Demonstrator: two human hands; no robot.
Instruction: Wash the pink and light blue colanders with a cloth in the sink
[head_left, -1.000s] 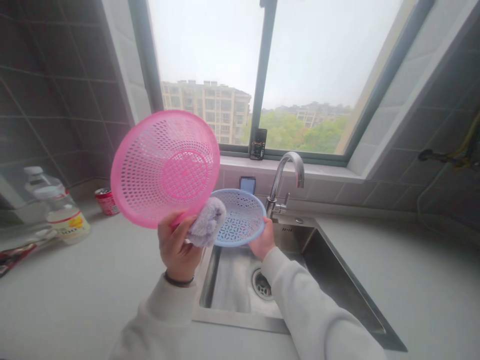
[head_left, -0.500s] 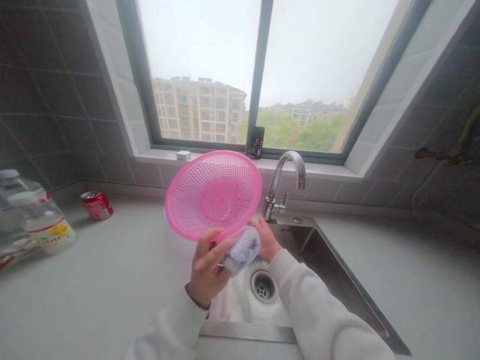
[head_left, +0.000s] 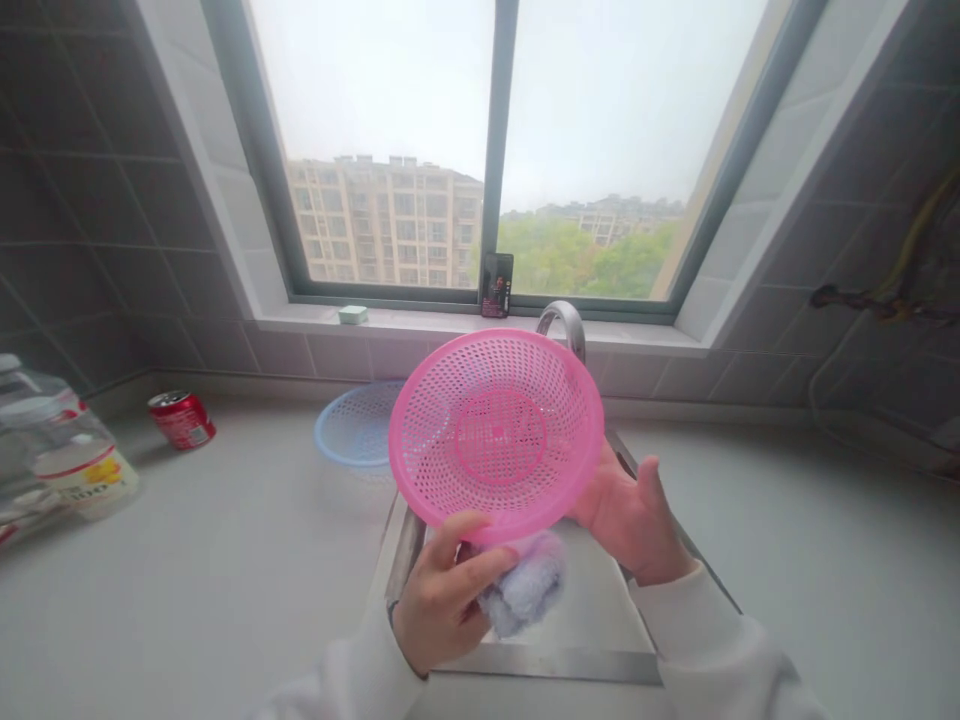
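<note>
A pink plastic strainer basket [head_left: 495, 435] faces me, held up over the steel sink. My left hand [head_left: 442, 590] grips its lower rim and also presses a fuzzy lavender cloth [head_left: 525, 585] against it. My right hand [head_left: 626, 515] stands open behind the basket's lower right side, fingers apart, holding nothing. A pale blue plastic basket [head_left: 358, 425] rests on the counter left of the sink, partly hidden behind the pink one.
A stainless sink rim [head_left: 547, 662] lies under my hands, with a chrome faucet [head_left: 561, 322] behind the basket. On the counter's left stand a red can [head_left: 181, 420] and a large plastic bottle [head_left: 67, 450]. A green soap dish [head_left: 352, 315] sits on the windowsill.
The blue basket has left my right hand and now rests on the counter. The pink basket has moved right and lower, and now faces me more squarely. My right hand has opened beside it.
</note>
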